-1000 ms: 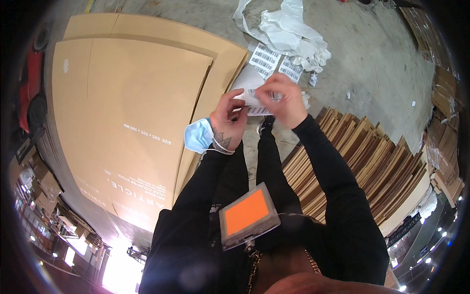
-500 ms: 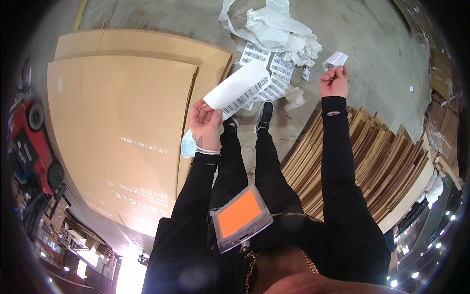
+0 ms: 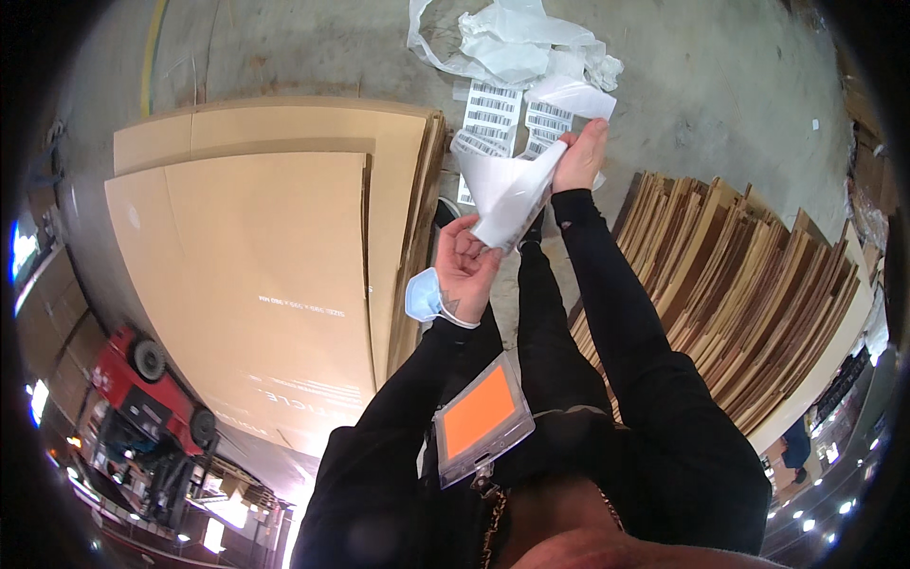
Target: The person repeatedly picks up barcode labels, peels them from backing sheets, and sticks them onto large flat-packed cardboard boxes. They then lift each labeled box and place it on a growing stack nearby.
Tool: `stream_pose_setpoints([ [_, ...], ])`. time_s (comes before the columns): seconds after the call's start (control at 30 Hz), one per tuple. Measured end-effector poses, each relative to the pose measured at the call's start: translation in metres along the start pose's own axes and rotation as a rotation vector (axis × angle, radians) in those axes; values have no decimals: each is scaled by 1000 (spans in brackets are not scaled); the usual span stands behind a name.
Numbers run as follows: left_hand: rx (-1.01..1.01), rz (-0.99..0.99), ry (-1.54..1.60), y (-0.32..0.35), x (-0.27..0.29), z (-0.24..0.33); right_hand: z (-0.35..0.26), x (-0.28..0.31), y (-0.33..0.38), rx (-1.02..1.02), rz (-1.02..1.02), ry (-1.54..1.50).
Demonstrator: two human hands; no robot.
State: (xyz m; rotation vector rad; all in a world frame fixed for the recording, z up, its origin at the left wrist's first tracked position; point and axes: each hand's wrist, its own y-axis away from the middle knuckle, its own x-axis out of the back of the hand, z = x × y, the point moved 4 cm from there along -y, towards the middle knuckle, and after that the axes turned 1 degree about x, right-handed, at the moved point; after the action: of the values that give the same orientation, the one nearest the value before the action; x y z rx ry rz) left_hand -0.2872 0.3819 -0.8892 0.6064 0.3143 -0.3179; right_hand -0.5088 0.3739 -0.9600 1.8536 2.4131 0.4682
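My left hand (image 3: 466,264) pinches the lower end of a white barcode label sheet (image 3: 512,185), which is bent and shows mostly its plain side. My right hand (image 3: 578,163) is closed at the sheet's right edge. Above its fingers curls a white paper piece (image 3: 572,95); I cannot tell whether it joins the sheet. A blue face mask (image 3: 423,294) hangs at my left wrist. Beyond my hands, more barcode label sheets (image 3: 492,112) lie on the floor beside a crumpled heap of white plastic wrap (image 3: 517,43).
Large flat cardboard sheets (image 3: 237,256) are stacked at my left. A row of cardboard pieces (image 3: 720,294) stands on edge at my right. A red wheeled machine (image 3: 156,394) stands at far left. A badge holder with an orange card (image 3: 479,412) hangs at my chest.
My right hand has moved left and down to the label sheet. My left hand has shifted right and lower, and the sheet now bends between both hands. The view has turned somewhat.
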Motion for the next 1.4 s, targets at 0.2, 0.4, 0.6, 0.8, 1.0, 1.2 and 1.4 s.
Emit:
stream_pose_setpoints([
  [0.2, -247, -45, -618, -103, 42, 18, 17, 14, -55, 82, 192, 187],
  [0.4, -591, -459, -2070, -246, 46, 30, 37, -23, -58, 21, 130, 399],
  [0.6, -361, -655, -2083, -269, 33, -1, 81, -14, -51, -98, 157, 524],
  [0.8, -551, -545, -1881, -249, 27, 33, 82, -38, -35, -156, 107, 619],
  [1.0, -517, -510, -1795, -221, 17, 70, 70, -90, -13, -97, -107, 733],
  [1.2, -581, -592, -1714, -222, 15, 70, 74, -154, 13, -32, -224, 722],
  [1.4, -615, -505, -1620, -244, 35, 52, 96, -176, 27, -196, -183, 633],
])
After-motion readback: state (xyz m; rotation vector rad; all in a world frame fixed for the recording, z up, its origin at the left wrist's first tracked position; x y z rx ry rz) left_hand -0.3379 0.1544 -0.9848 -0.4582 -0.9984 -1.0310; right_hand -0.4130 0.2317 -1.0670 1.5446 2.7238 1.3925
